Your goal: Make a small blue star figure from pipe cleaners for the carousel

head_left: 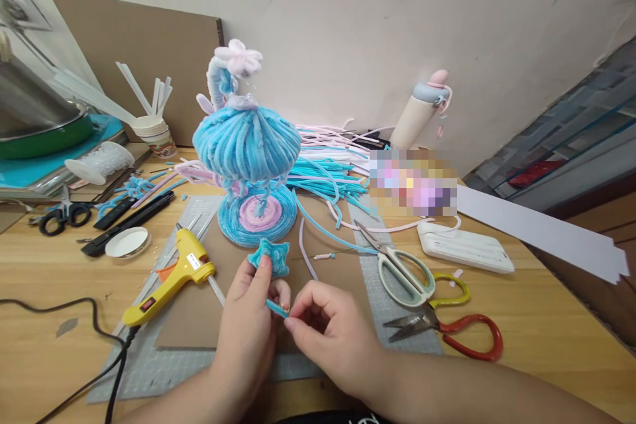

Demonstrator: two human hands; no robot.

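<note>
Between the thumb and fingers of my left hand (pixel 251 305) is a small blue star (pixel 278 258) formed from fuzzy pipe cleaner. A short length of blue pipe cleaner (pixel 277 308) stretches from under that hand to my right hand (pixel 330 328), whose thumb and forefinger pinch its end. Whether this length is joined to the star is hidden by my left fingers. Just beyond stands a blue pipe-cleaner figure with a domed, ribbed top (pixel 248 142), a pale pink flower (pixel 239 56) above it and a round coiled base (pixel 231 228) with a pink centre.
A yellow glue gun (pixel 171 275) with a black cord lies left. At right are pale-handled scissors (pixel 405 275), red-and-yellow-handled scissors (pixel 447 328) and a white power bank (pixel 464 248). Loose pipe cleaners (pixel 322 179), a bottle (pixel 417 112) and a paper cup (pixel 155 136) stand or lie behind.
</note>
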